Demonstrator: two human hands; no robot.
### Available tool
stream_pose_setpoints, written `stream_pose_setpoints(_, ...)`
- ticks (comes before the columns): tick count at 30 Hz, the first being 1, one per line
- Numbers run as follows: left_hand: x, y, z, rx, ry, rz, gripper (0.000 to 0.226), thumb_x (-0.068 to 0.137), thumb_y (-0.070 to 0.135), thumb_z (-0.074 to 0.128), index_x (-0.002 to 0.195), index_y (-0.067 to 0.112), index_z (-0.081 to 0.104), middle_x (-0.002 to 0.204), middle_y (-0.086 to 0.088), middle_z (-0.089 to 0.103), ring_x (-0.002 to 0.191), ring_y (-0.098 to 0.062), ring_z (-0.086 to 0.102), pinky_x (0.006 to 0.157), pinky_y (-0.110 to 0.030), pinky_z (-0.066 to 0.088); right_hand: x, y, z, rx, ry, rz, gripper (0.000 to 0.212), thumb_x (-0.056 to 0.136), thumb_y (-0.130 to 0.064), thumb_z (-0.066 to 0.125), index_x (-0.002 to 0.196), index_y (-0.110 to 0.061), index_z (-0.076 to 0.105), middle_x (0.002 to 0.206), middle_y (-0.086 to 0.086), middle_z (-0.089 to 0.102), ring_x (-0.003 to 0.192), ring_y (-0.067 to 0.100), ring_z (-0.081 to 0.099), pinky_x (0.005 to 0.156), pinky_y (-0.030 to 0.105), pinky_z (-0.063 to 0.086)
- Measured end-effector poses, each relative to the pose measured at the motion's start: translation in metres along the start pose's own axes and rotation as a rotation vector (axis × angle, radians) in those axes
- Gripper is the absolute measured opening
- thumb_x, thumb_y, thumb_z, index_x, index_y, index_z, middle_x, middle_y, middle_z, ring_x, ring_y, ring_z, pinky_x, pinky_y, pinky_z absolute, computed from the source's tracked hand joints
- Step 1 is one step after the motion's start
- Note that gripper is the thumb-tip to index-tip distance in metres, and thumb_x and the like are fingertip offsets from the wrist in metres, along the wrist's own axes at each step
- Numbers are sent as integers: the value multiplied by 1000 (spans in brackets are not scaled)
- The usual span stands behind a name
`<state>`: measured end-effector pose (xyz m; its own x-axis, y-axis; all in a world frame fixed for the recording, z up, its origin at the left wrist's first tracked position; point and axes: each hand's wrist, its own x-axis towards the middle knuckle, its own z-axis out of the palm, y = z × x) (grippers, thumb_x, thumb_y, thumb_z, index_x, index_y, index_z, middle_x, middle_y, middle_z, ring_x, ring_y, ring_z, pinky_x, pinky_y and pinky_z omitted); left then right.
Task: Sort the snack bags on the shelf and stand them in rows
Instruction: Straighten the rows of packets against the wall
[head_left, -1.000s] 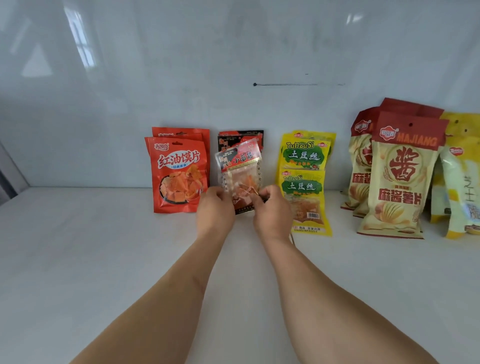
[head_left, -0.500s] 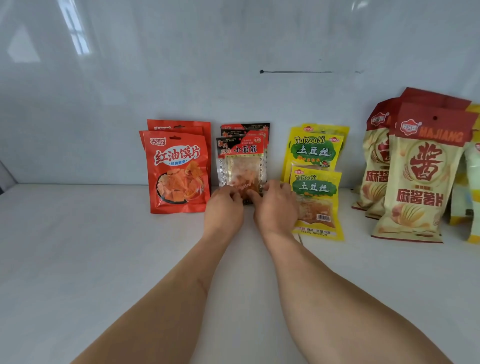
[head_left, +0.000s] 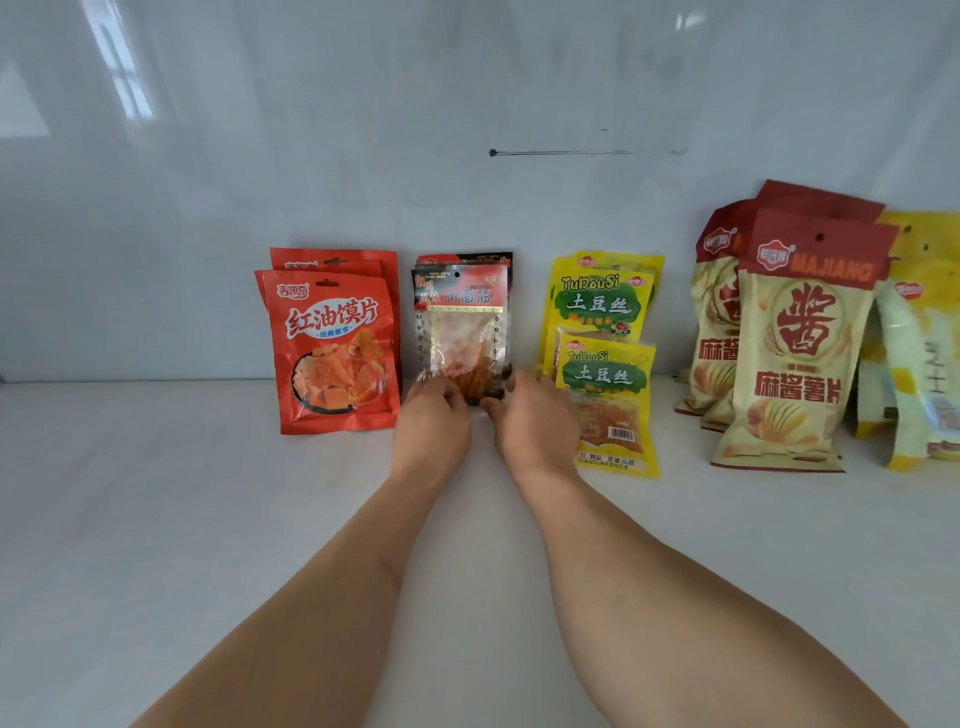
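Left hand (head_left: 434, 423): centre of the frame, fingers curled onto the lower left corner of the clear-fronted bag (head_left: 462, 332).
Right hand (head_left: 537, 421): just beside the left, fingers pinching the same bag's lower right corner.
Clear-fronted bag: upright at mid-frame, bottom edge on the white shelf (head_left: 156, 519), matching bags behind it.
Orange bags (head_left: 332, 348): standing just left of it.
Yellow-green bags (head_left: 605, 364): just right, front one leaning.
Tall chip bags (head_left: 795, 343): right of frame, standing.
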<state>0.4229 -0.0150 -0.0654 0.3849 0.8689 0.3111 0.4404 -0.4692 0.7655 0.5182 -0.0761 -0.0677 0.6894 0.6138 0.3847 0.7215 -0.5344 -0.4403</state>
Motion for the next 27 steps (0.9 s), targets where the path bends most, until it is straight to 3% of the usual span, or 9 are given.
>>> stream_pose_setpoints(12, -8, 16, 4, 27, -29, 61, 23, 96, 9, 48, 105, 5, 69, 111, -16, 66, 104, -34, 58, 87, -39, 47, -3, 8, -17, 36, 37, -31, 35, 93, -41, 63, 118, -15, 61, 113, 7, 63, 106, 30, 57, 74, 36, 43)
stream_pose_setpoints(17, -15, 24, 7, 35, -47, 74, 25, 97, 12, 47, 109, 8, 68, 114, -15, 65, 107, -34, 58, 87, -37, 48, -10, 30, -35, 72, 152, 72, 38, 92, -45, 62, 117, -15, 64, 111, 8, 64, 106, 31, 58, 79, 38, 44)
stream_pose_setpoints(21, -20, 35, 15, 5, -86, 73, 23, 98, 13, 48, 109, 7, 67, 110, -12, 65, 98, -31, 59, 79, -32, 45, -22, 57, -52, 57, 298, 208, 48, 88, -49, 66, 119, -13, 63, 118, 13, 62, 111, 35, 54, 87, 40, 40)
stream_pose_setpoints(24, -20, 39, 24, -23, -121, 87, 21, 97, 16, 51, 108, 7, 68, 109, -12, 68, 97, -31, 62, 79, -34, 49, -29, 69, -62, -22, 173, 363, 73, 84, -69, 56, 130, -12, 53, 132, 14, 54, 124, 35, 46, 99, 42, 35)
stream_pose_setpoints(27, -19, 40, 30, -17, -156, 70, 20, 97, 19, 54, 108, 10, 68, 107, -10, 69, 96, -28, 62, 78, -32, 49, -38, 76, -60, -94, 29, 402, 85, 79, -79, 49, 132, -12, 46, 135, 12, 52, 127, 35, 43, 101, 43, 34)
